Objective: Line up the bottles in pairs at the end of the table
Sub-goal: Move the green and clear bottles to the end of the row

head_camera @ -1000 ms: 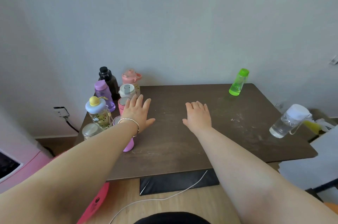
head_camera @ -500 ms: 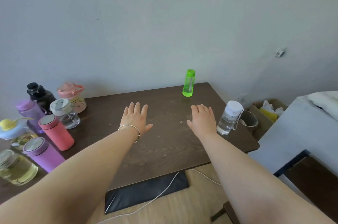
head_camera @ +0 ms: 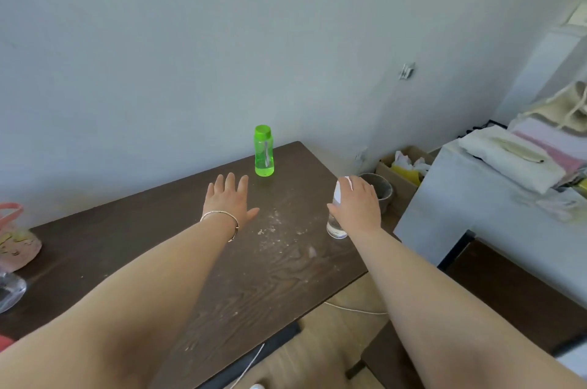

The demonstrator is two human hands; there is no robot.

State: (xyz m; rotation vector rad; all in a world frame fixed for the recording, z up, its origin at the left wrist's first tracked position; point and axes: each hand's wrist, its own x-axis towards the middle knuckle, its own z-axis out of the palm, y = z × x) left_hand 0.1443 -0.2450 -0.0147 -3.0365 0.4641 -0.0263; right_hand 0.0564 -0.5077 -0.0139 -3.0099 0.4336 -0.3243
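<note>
Seen from the head camera, the right hand [head_camera: 355, 206] reaches over a clear water bottle with a white cap [head_camera: 337, 214] standing upright at the right edge of the dark wooden table [head_camera: 158, 245], fingers spread across its top and far side; whether they have closed on it cannot be told. Further left, the left hand [head_camera: 227, 198] hovers flat and empty, with an upright green bottle [head_camera: 264, 150] just beyond its fingertips, nearer to it than to the right hand.
</note>
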